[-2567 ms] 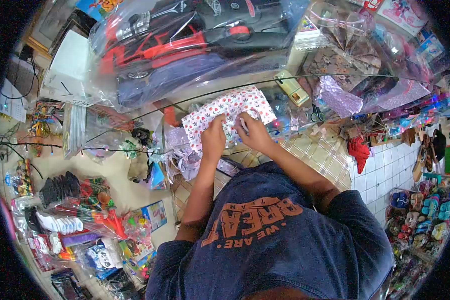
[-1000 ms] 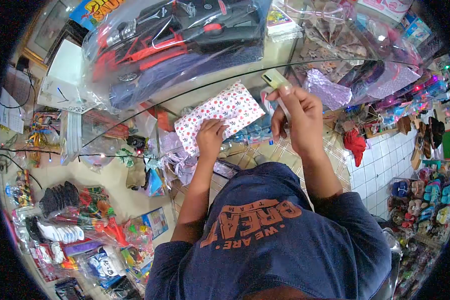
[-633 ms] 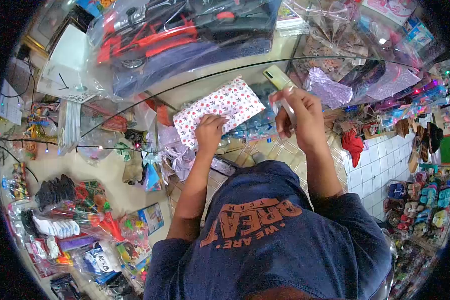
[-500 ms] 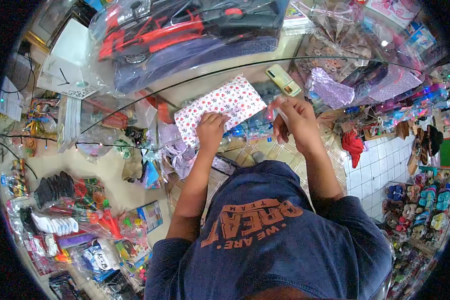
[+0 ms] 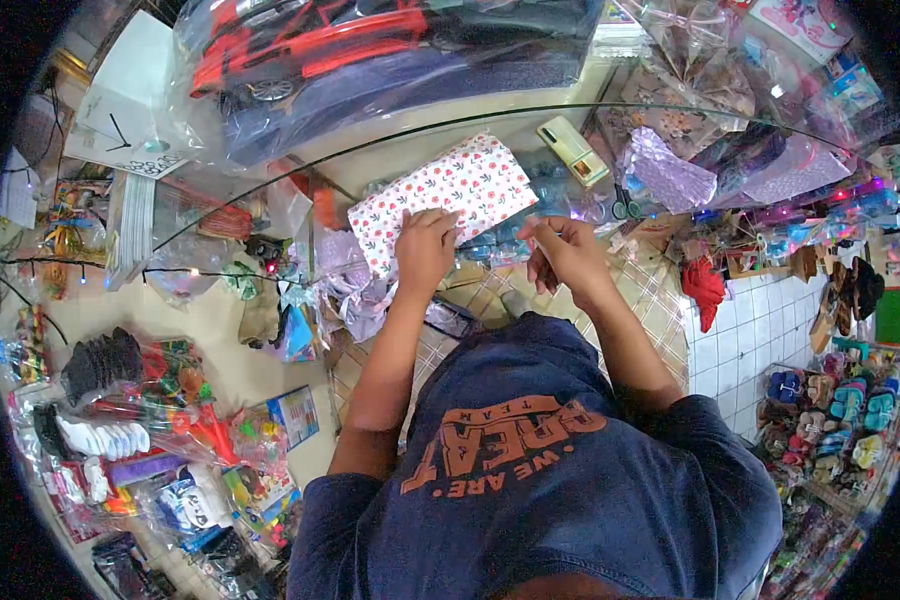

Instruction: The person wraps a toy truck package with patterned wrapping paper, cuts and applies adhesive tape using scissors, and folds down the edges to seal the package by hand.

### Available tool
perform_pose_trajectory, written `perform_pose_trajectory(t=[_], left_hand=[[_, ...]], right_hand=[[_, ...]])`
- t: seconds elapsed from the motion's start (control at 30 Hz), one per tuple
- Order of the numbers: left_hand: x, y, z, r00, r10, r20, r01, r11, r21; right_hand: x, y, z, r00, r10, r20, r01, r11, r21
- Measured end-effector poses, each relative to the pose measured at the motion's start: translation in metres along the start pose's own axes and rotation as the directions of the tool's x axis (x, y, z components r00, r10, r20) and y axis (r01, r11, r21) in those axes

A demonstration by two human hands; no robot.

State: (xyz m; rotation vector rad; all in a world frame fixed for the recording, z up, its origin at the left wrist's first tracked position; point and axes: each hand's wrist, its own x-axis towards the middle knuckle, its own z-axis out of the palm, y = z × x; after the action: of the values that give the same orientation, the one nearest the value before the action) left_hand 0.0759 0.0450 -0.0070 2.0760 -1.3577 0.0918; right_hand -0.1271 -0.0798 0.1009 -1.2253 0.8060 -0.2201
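Observation:
A flat rectangular package (image 5: 470, 185) in white paper with red flowers and dark leaves lies tilted on the glass counter. My left hand (image 5: 427, 248) rests on its near edge, fingers laid flat over the paper. Just off the package's near right corner is my right hand (image 5: 568, 258), with fingers bent and the thumb and index finger close together. Whatever small thing is between those fingertips is too blurred to name. Beyond my right hand lie a pale gold phone (image 5: 573, 152) and dark-handled scissors (image 5: 625, 207).
A red toy car (image 5: 310, 50) in clear plastic stands behind the glass edge. Crinkled lilac wrap (image 5: 670, 172) lies at right. A string of lights (image 5: 80, 265) crosses the left side. Packed socks (image 5: 100, 437) and other goods fill the lower left; footwear (image 5: 845, 400) hangs at right.
My right hand has moved down and slightly left, nearer the package's corner; a pale translucent strip showed at its fingers before. My left hand stays on the package. The scissors now show.

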Motion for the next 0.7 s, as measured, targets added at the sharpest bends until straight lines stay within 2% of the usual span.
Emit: perform_pose_trajectory(t=[0.03,0.2,0.27,0.3,0.37,0.5,0.57,0.7], left_hand=[[0.0,0.0,-0.003,0.998,0.024,0.052,-0.022,0.999,-0.032],[-0.005,-0.007,-0.002,0.999,0.024,0.037,-0.02,0.992,-0.121],[-0.009,-0.022,0.003,0.99,0.139,-0.012,-0.14,0.988,-0.068],[-0.009,-0.023,0.003,0.99,0.138,-0.013,-0.138,0.988,-0.067],[-0.01,-0.024,0.005,0.999,0.04,-0.013,-0.042,0.979,-0.198],[-0.002,-0.014,-0.003,0.999,-0.004,-0.045,-0.002,0.99,-0.143],[0.0,-0.015,-0.002,0.997,0.068,-0.045,-0.072,0.994,-0.086],[-0.001,-0.015,-0.001,0.995,0.102,-0.022,-0.103,0.994,-0.027]], right_hand=[[0.002,0.003,0.0,1.0,0.006,0.01,-0.006,1.0,0.005],[0.007,0.01,0.004,0.998,0.045,0.035,-0.044,0.999,-0.014],[0.007,0.01,0.007,0.998,0.056,0.042,-0.055,0.998,-0.023],[0.007,0.011,0.009,0.997,0.063,0.039,-0.062,0.998,-0.027],[0.008,0.012,0.011,0.997,0.07,0.034,-0.069,0.997,-0.031],[0.011,0.018,0.013,0.995,0.07,0.065,-0.068,0.997,-0.034],[0.012,0.018,0.014,0.995,0.061,0.075,-0.058,0.997,-0.042],[0.012,0.018,0.017,0.994,0.087,0.072,-0.084,0.996,-0.04]])
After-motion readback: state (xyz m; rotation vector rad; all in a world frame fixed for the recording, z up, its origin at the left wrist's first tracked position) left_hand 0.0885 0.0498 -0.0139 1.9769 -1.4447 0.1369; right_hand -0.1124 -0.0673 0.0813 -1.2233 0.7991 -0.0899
